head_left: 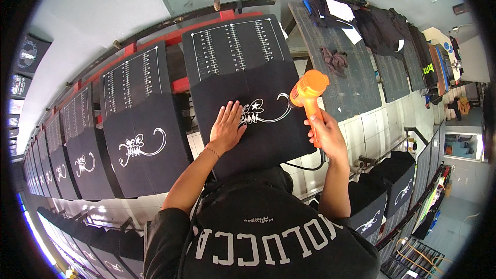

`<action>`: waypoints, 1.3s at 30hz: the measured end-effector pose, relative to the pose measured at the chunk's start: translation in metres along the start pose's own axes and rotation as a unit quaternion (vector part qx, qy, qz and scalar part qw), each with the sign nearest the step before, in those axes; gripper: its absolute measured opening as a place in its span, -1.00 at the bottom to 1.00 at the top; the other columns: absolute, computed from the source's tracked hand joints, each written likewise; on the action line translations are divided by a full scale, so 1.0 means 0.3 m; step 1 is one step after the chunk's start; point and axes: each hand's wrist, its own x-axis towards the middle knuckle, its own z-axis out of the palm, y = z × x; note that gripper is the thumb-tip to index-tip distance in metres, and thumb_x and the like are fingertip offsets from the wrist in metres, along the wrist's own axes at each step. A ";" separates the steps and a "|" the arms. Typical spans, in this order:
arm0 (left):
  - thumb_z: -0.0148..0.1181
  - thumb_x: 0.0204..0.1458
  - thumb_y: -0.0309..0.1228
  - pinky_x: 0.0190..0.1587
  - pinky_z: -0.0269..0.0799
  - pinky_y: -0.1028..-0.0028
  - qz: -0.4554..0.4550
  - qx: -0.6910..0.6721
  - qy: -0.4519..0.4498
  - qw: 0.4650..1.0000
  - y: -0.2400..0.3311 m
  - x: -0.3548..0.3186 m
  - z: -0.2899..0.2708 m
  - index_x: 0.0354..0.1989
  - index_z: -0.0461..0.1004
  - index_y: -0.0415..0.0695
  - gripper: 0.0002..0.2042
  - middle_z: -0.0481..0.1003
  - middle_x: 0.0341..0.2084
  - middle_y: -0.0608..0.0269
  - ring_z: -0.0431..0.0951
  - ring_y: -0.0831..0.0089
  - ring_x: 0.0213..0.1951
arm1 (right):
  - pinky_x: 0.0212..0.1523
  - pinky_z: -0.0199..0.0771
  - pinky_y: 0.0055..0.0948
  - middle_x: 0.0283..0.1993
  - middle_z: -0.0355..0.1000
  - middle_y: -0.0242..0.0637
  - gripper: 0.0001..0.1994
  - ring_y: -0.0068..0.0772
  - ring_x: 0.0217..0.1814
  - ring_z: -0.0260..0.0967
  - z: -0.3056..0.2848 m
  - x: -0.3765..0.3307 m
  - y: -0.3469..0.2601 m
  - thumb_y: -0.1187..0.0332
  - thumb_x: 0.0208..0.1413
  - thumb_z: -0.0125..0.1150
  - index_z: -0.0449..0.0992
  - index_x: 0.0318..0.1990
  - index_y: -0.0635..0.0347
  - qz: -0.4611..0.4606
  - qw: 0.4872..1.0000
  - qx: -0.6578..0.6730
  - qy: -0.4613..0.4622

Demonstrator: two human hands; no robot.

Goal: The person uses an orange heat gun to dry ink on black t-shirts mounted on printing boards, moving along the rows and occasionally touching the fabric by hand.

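In front of me a black fabric panel (227, 150) lies over a dark printing board (221, 54) marked with white ruler scales. A white curling print with a star (274, 119) shows on the fabric. My left hand (227, 125) rests flat on the cloth with its fingers stretched out, over the left part of the print. My right hand (329, 133) is wrapped round the handle of an orange heat gun (309, 90). The gun's nozzle points left, close to the right end of the print. A black cord hangs below its handle.
To the left, a row of boards carries similar black printed panels (135, 163). A red and black rail (170, 32) runs behind them. At right stand bare dark boards (356, 93) with a crumpled cloth (335, 62) and dark garments (385, 28). More printed panels (395, 181) stand at lower right.
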 end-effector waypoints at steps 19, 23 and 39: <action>-0.09 0.24 -0.06 0.45 -0.15 0.18 -0.057 -0.033 0.011 0.998 0.102 -0.306 0.049 0.38 0.03 -0.33 -0.32 0.00 0.40 -0.06 -0.07 0.09 0.45 | -0.52 0.39 -0.64 -0.20 0.42 -0.37 -0.57 -0.68 -0.46 0.30 0.080 -0.154 0.048 0.24 0.32 0.00 0.25 0.29 0.15 0.038 0.995 -0.006 -0.095; -0.03 0.23 -0.12 0.44 -0.15 0.12 -0.114 -0.066 0.035 0.991 0.125 -0.344 0.060 0.37 0.01 -0.37 -0.32 -0.02 0.40 -0.12 -0.08 0.02 0.44 | -0.53 0.39 -0.66 -0.21 0.42 -0.37 -0.58 -0.70 -0.46 0.31 0.113 -0.149 0.019 0.25 0.33 0.00 0.26 0.28 0.15 0.045 0.991 -0.016 -0.125; 0.05 0.21 -0.17 0.43 -0.11 0.10 -0.145 -0.103 0.038 0.983 0.165 -0.388 0.002 0.35 0.07 -0.32 -0.36 0.02 0.38 -0.08 -0.05 -0.04 0.42 | -0.44 0.46 -0.59 -0.19 0.44 -0.32 -0.57 -0.64 -0.43 0.35 0.148 -0.065 -0.011 0.27 0.32 0.01 0.25 0.28 0.23 0.026 0.971 -0.053 -0.230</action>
